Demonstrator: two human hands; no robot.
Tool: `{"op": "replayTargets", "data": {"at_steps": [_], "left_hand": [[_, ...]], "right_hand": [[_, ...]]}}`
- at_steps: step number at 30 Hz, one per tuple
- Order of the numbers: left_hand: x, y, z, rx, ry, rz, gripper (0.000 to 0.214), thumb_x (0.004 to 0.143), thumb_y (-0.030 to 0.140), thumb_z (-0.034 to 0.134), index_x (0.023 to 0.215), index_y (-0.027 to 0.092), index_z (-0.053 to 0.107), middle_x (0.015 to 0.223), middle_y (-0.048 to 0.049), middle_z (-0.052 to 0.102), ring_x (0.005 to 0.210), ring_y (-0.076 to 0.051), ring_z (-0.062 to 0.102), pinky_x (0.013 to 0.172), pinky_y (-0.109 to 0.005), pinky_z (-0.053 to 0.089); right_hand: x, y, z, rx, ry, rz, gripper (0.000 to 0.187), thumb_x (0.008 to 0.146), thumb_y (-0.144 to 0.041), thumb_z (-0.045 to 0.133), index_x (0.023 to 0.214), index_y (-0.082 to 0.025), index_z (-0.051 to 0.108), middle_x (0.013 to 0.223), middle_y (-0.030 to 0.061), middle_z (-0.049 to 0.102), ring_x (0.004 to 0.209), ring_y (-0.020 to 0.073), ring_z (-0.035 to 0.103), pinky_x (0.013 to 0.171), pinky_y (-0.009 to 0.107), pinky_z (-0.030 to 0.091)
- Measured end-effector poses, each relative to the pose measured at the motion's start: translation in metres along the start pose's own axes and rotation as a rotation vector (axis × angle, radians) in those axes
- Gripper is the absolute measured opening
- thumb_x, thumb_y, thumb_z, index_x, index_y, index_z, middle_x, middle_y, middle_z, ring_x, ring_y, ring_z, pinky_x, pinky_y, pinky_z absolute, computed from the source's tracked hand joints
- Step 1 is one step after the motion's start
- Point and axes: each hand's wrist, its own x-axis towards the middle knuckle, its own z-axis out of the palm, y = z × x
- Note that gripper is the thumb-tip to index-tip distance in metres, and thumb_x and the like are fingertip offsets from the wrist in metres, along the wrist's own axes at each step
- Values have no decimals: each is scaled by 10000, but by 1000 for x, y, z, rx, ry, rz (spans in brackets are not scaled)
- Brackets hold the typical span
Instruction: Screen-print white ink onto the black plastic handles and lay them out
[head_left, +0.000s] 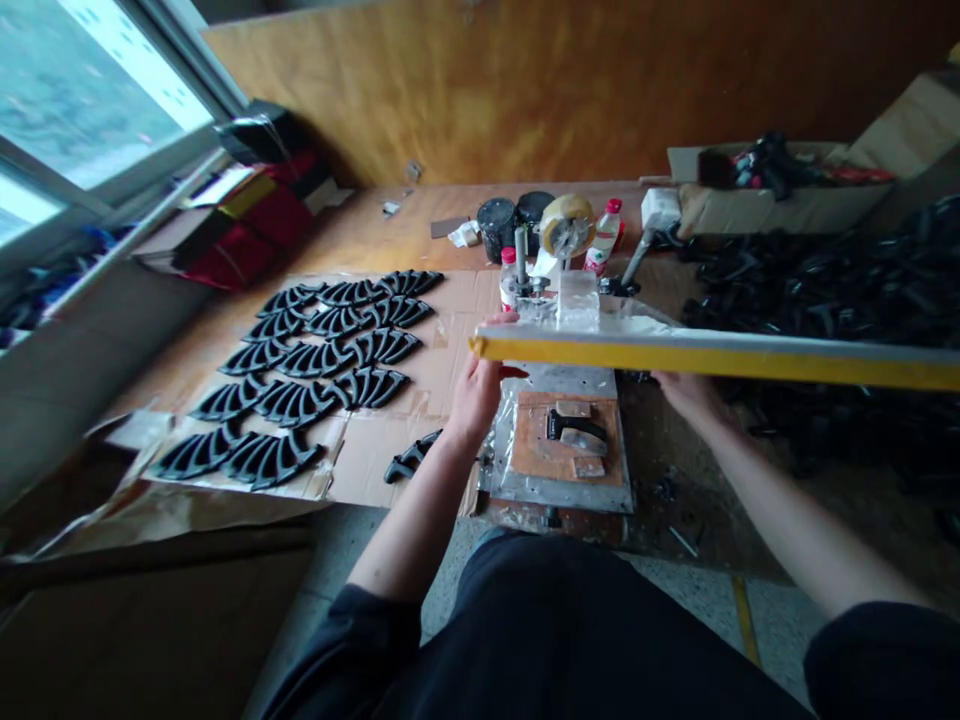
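A long flat frame (pixel 720 358) with a yellow front edge and a pale top crosses above the work spot, seen almost edge-on. My left hand (pixel 476 395) is closed around its left end, fingers showing above and below the edge. Farther right, my right hand (pixel 694 398) reaches under and behind the frame, which hides most of its fingers. Below lies a metal plate (pixel 555 497) bearing a brown board (pixel 534 460). On that board a black curved handle-like part (pixel 562 426) sits among small blocks. Another black part (pixel 409 458) lies on cardboard beside my left forearm.
Rows of black fan-shaped parts (pixel 300 358) cover cardboard at left. Behind the frame stand a tape roll (pixel 566 228), black tubs (pixel 497 228), red-capped bottles (pixel 604 238) and clamp posts. A heap of black parts (pixel 825 290) and an open carton (pixel 795 210) lie right.
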Motion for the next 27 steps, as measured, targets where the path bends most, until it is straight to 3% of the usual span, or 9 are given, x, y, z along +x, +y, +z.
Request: {"op": "replayTargets", "data": {"at_steps": [3,5,9,11,14,17,21,24,27], "left_hand": [[5,-6,12,-63,57,-22,573,934,607,293,1249,198,542,969,-79,674,889,-164,638,712,-285,531],[-10,-20,17,-93,96,-108,598,920,627,318,1252,183,540,990,-94,684,871,-166,647,694,-281,526],[-72,-62,24,-91,-225,-644,695,833,704,439,1194,129,587,1076,-182,694,860,-225,671,635,-300,517],[-101,-78,27,-167,-280,-812,709,807,710,481,1237,153,565,1212,-196,646,938,-251,667,651,-313,528],[-121,-89,21,-334,-29,-752,644,818,700,471,1109,142,607,1129,-159,671,923,-224,667,664,-288,533],[-124,-96,-19,-285,295,-678,578,779,690,535,890,126,593,820,-84,675,733,-177,661,582,-243,512],[-144,-119,-112,17,529,-710,584,811,701,436,952,150,567,846,-77,691,649,-152,657,522,-219,475],[-167,-147,-167,393,539,-913,651,894,655,154,934,146,557,843,-113,716,619,-150,665,506,-219,456],[-176,-169,-192,641,407,-1046,672,916,591,93,862,139,588,741,-125,720,628,-184,680,552,-264,487]], "right_hand": [[-35,-14,59,-191,-64,-34,226,851,-361,628,841,-141,680,900,84,694,865,198,626,798,280,474],[-47,-30,82,-388,-174,-60,157,856,-305,637,843,-149,644,974,125,670,975,244,606,853,324,447],[-48,-69,82,-549,-378,2,136,944,-269,495,914,-160,571,888,114,661,857,230,616,732,303,419],[-46,-93,82,-519,-406,-73,143,956,-278,470,918,-167,551,873,106,652,829,227,604,713,305,406],[-50,-136,104,-447,-378,-300,175,970,-222,410,888,-163,553,889,114,631,873,241,571,771,332,407],[-52,-173,144,-324,-420,-491,191,975,-231,417,924,-159,586,932,106,627,921,237,552,830,342,414],[-34,-192,198,-208,-588,-569,273,942,-404,525,1081,-192,625,1008,81,657,1016,224,550,881,323,417],[-15,-189,234,-350,-704,-471,358,957,-464,466,1124,-200,640,1007,98,682,1051,242,558,889,343,410],[-6,-188,263,-496,-806,-343,456,960,-541,389,1142,-214,648,1025,120,690,1051,264,582,867,361,416]]}}
